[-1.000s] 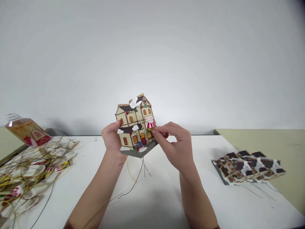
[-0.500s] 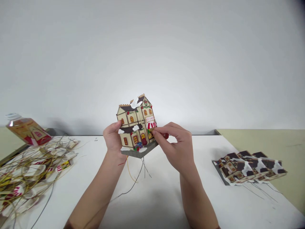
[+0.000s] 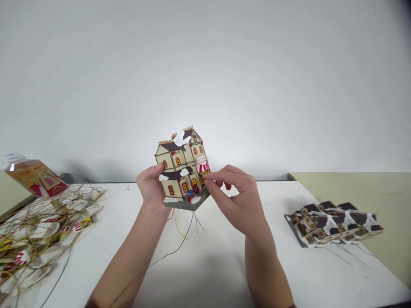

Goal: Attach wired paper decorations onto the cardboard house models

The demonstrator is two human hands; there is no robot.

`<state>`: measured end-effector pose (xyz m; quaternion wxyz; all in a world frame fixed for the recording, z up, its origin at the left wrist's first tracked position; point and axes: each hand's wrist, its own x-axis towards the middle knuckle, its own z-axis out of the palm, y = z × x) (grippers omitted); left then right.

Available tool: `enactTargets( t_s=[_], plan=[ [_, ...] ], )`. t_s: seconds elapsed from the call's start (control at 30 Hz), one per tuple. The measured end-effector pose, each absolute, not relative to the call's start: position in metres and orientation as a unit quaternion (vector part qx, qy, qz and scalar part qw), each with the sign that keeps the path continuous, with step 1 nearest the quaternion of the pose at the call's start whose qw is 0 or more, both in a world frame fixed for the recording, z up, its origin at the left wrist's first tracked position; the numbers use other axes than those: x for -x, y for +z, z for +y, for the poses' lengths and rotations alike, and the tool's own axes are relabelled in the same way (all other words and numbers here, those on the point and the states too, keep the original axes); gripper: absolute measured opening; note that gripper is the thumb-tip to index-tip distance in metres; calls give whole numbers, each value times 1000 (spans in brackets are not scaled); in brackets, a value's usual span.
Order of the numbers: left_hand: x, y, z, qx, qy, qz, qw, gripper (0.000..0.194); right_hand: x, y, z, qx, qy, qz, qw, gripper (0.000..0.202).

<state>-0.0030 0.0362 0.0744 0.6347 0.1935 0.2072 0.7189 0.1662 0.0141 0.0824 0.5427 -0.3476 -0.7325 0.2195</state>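
My left hand [image 3: 150,185] grips a miniature house [image 3: 180,171] by its left side, thumb on the wall. The house is cream with dark snow-patched roofs, a GIFT SHOP sign [image 3: 201,159] and a grey base; it is held above the table, slightly tilted. Thin black, yellow and red wires [image 3: 183,243] hang beneath it. On the front, under the red-and-white striped awning [image 3: 203,168], my right hand [image 3: 236,194] pinches with thumb and forefinger at the yellow shop window. Whatever lies between those fingertips is too small to make out.
At left lies a tangled heap of wires and small white parts [image 3: 45,231], some striped red and white. A bottle with a white cap [image 3: 37,175] leans behind it. Several similar houses [image 3: 337,224] lie together at right on the white table [image 3: 212,273].
The house has turned slightly and shifted a little left with my left hand. My right fingertips stay at the shop window. The whole view has drifted slightly.
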Motion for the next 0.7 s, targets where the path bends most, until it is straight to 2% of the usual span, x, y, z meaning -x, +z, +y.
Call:
enactTargets(
  t_s=[0.3, 0.5, 0.7],
  plan=[
    [6, 76, 35, -200, 716, 193, 640, 37, -168, 77, 18, 337, 134, -776, 515, 29],
    [5, 78, 34, -190, 729, 191, 630, 34, -173, 76, 21, 338, 20, -808, 482, 31],
    [5, 78, 32, -196, 722, 175, 640, 36, -176, 78, 21, 343, -20, -811, 474, 28]
  ],
)
